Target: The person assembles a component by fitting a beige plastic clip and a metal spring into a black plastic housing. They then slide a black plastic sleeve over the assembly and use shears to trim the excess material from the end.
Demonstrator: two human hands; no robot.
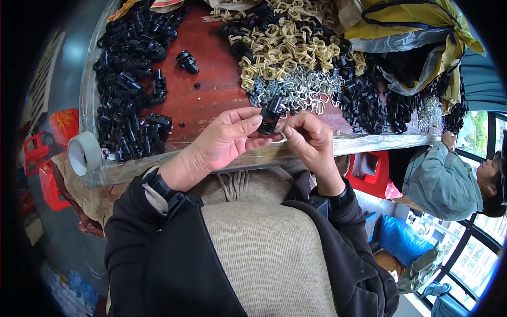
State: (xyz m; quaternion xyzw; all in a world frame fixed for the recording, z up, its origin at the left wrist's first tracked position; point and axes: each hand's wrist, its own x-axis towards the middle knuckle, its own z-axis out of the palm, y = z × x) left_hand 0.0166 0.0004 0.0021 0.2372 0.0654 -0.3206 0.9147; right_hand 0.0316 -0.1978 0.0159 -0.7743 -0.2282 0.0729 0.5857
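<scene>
Head view: a black part point(269, 121), narrow end pointing away from its handler, leans rightward, gripped in the left hand point(217, 138); the right hand point(312, 141) pinches close by, contents unclear.

Left grip point(222, 138), right grip point(316, 141), seemingly pinched

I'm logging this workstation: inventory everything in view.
Held fitting: one, black, left hand
Loose fittings: many, black, left
Beige clips: many, beige, far middle
Metal hooks: many, silver, middle
Small parts: many, black, beside hooks
Bags: count unclear, yellow, far right
Tape roll: one, white, left corner
Table: one, red, beneath parts
Plastic stools: several, red, both sides
Co-worker: one, bluish jacket, right
Sack: one, blue, lower right
Left hand: one, dark sleeve, holding fitting
Right hand: one, dark sleeve, at fitting
</scene>
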